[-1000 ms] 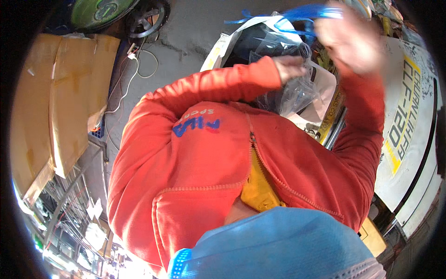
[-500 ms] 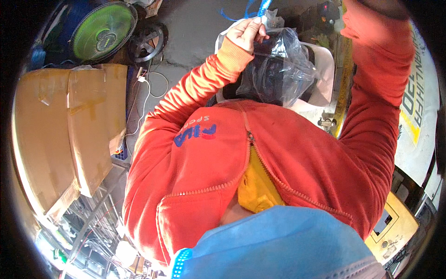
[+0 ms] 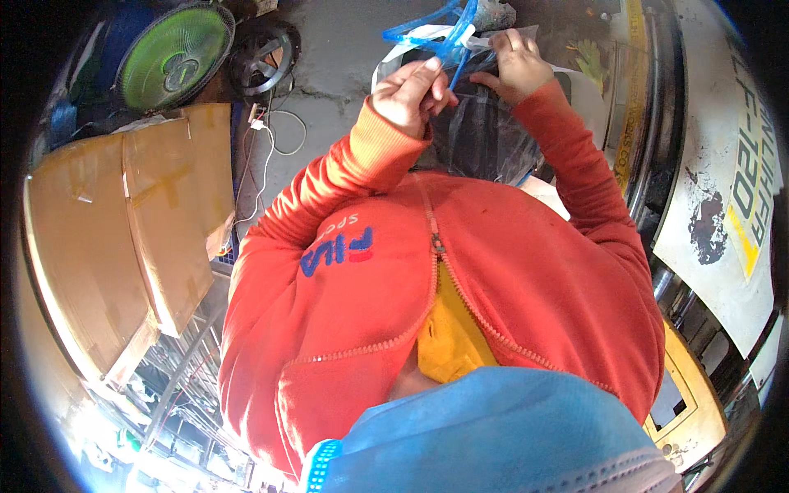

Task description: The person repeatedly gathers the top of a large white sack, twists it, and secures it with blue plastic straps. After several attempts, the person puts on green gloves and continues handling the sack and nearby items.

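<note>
My left hand (image 3: 411,92) is closed in a pinch at the blue plastic strapping (image 3: 446,39), which loops above the fingers with a strand hanging beside them. Just to its right, my right hand (image 3: 521,69) has its fingers bent over the top of a clear plastic bag (image 3: 481,135), the thumb pointing left. Crumpled film shows beside those fingers. The bag hangs in front of my chest with something dark in or behind it, which I cannot make out. White strips lie along the blue strapping.
At the left stand a green fan (image 3: 177,62), a dark wheel (image 3: 265,59) and tall cardboard (image 3: 82,238). White cables (image 3: 267,156) trail over the floor. On the right are a white machine panel (image 3: 723,181) and a yellow part (image 3: 686,403). A yellow-green glove (image 3: 589,62) lies beyond my right hand.
My right hand has come in from the far right to the bag's top. The left hand has lowered slightly toward me and left, and the blue strapping now spreads in loops above it.
</note>
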A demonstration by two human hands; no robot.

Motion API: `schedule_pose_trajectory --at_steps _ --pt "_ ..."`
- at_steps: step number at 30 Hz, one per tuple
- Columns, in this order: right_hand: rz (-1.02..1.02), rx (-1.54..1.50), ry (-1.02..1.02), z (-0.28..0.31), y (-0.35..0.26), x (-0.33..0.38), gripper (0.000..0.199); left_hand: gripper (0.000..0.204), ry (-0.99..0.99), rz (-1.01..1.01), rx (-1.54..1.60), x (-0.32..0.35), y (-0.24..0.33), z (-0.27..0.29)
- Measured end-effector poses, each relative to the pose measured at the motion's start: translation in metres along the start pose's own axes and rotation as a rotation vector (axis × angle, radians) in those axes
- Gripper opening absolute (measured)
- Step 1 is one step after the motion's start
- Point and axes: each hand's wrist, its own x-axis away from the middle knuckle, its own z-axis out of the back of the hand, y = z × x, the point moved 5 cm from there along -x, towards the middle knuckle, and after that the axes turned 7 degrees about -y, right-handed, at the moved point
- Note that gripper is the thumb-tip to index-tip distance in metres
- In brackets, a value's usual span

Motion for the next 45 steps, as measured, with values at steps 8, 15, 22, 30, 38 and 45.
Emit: schedule_pose_trajectory --at_steps 8,15,22,30,38,45 --pt "0.053 0.013 0.106 -0.002 -0.004 0.007 0.056 0.032 -0.089 0.037 -0.132 0.023 0.001 -0.001" --pt "0.050 -0.034 0.079 0.015 -0.014 0.013 0.057 0.034 -0.081 0.112 -0.274 0.034 0.006 -0.007" --pt "0.036 -0.030 0.082 0.034 -0.020 0.017 0.053 0.032 -0.188 0.055 -0.273 0.033 -0.002 -0.006" --pt "-0.127 -0.051 -0.099 0.003 -0.002 -0.001 0.075 0.033 -0.374 0.091 -0.209 0.027 -0.056 0.012" --pt "-0.146 -0.214 0.238 0.037 0.005 0.048 0.063 0.029 -0.400 0.242 -0.339 0.011 -0.096 0.031" --pt "0.136 -0.327 0.297 0.000 -0.080 0.169 0.058 0.028 -0.518 0.188 -0.416 0.006 -0.095 0.033"
